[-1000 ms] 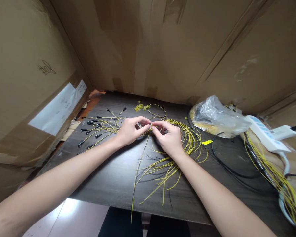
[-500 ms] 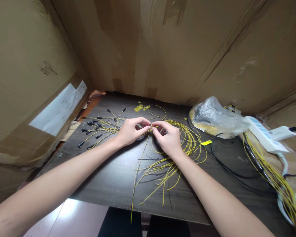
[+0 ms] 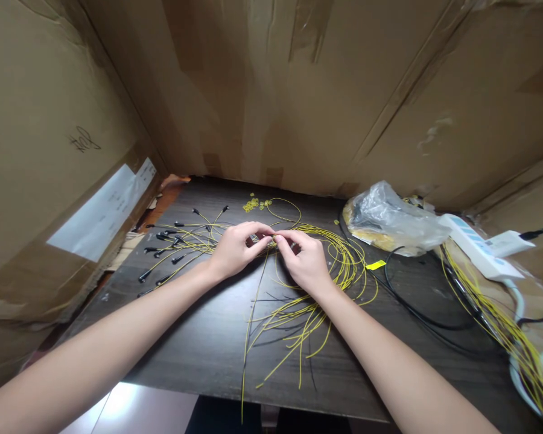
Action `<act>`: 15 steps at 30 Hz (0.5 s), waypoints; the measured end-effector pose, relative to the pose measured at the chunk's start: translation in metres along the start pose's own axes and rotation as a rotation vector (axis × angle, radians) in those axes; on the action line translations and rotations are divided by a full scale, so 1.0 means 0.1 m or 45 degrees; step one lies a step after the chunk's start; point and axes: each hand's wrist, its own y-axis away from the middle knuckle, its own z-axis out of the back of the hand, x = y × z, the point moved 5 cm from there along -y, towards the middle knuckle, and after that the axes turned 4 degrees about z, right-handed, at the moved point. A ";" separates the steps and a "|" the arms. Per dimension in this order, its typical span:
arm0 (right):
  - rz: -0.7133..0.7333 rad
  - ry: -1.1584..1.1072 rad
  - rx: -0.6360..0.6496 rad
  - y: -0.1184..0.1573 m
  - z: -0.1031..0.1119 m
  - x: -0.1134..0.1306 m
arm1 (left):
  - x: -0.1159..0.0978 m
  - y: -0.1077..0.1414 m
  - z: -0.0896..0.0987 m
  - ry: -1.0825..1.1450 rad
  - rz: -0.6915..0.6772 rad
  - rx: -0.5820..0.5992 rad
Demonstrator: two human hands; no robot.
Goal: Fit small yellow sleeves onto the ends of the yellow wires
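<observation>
My left hand (image 3: 238, 248) and my right hand (image 3: 305, 262) meet fingertip to fingertip over the middle of the table. Both are closed in a pinch on a thin yellow wire, with a tiny yellowish bit showing between the fingertips; its exact shape is too small to tell. Under and beyond my right hand lies a loose coil of yellow wires (image 3: 350, 265), whose loose ends (image 3: 283, 361) fan out toward the near edge. Left of my left hand, several black angled plugs (image 3: 145, 275) sit on the other ends of the wires.
Small yellow pieces (image 3: 251, 205) are scattered behind the hands. To the right are a clear plastic bag (image 3: 384, 211), a white power strip (image 3: 475, 244), a black cable (image 3: 416, 307) and another yellow wire bundle (image 3: 493, 313). Cardboard walls (image 3: 235, 90) enclose the dark table (image 3: 181, 337).
The whole view has shifted slightly, so things sit a little lower and further left. Both hands keep their pinch at nearly the same spot over the wires.
</observation>
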 end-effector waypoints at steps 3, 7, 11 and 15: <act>0.002 0.000 0.004 0.00 -0.01 -0.01 | 0.00 0.00 -0.01 -0.002 0.008 -0.003; -0.005 -0.012 0.025 0.00 -0.01 0.02 | 0.01 0.00 -0.02 0.021 0.042 -0.001; 0.003 -0.061 0.009 0.00 0.00 0.05 | 0.03 0.00 -0.02 0.079 0.099 0.009; -0.010 -0.079 -0.016 0.00 0.01 0.05 | 0.05 0.00 -0.02 0.141 0.174 0.008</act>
